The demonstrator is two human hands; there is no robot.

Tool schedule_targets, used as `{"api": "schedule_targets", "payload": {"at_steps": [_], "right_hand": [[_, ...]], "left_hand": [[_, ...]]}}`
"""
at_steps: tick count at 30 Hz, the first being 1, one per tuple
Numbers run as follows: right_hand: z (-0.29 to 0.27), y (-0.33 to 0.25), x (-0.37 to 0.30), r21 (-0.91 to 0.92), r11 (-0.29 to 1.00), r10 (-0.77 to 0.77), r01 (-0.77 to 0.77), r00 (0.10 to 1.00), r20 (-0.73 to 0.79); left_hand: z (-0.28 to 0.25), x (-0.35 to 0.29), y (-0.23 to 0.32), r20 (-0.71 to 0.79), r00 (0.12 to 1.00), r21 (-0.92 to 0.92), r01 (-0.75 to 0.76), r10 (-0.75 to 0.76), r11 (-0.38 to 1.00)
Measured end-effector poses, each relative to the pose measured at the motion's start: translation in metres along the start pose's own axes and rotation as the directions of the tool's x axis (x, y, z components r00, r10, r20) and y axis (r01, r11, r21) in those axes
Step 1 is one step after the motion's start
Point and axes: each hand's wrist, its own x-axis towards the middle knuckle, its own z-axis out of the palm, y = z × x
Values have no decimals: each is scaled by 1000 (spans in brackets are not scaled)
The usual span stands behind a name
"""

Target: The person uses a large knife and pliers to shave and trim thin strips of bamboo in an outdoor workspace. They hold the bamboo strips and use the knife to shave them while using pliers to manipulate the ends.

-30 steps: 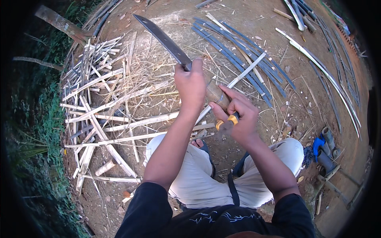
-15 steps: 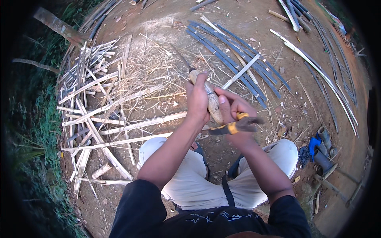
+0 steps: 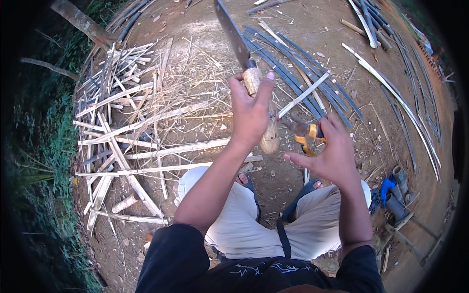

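My left hand (image 3: pixel 251 115) is wrapped round the wooden handle of a machete (image 3: pixel 234 39). Its dark blade points up and away from me, and the handle's butt end shows below my fingers. A dark band, perhaps wire, circles the handle beside my palm. In my right hand (image 3: pixel 336 155) is a pair of pliers (image 3: pixel 312 131) with yellow and black grips. The thumb is spread away from the fingers, and one grip lies against the fingertips. The jaws point left toward the handle's band; whether they touch it I cannot tell.
A heap of split bamboo strips (image 3: pixel 110 129) lies at left, beside thin shavings (image 3: pixel 195 85). Dark bamboo slats (image 3: pixel 298 63) rest ahead, and long pale strips (image 3: pixel 391 95) at right. Cut bamboo tubes (image 3: pixel 396 207) and a blue cloth (image 3: pixel 387 187) are near my right knee.
The machete has turned so its blade faces more fully into view and points farther up. My right hand has moved right, off the handle, and the pliers' jaws have swung round to point left.
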Motion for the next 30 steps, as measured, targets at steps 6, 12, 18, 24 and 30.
{"api": "schedule_targets", "payload": {"at_steps": [6,12,18,24,30], "right_hand": [[-14,14,13,-47,992,-104,115,976,190],[-39,2,27,-140,984,-54,115,924,378],[-53,-10,37,-259,947,-48,191,879,474],[-63,-22,39,-300,910,-96,286,850,518],[-71,-34,41,-270,937,-57,221,860,508]], "left_hand": [[0,-8,12,83,996,100,18,-26,995],[5,-12,12,111,994,196,-40,18,980],[3,-12,18,126,985,362,-154,116,919],[3,-14,25,111,989,415,-139,102,899],[-1,-12,19,91,988,393,-149,123,907]]}}
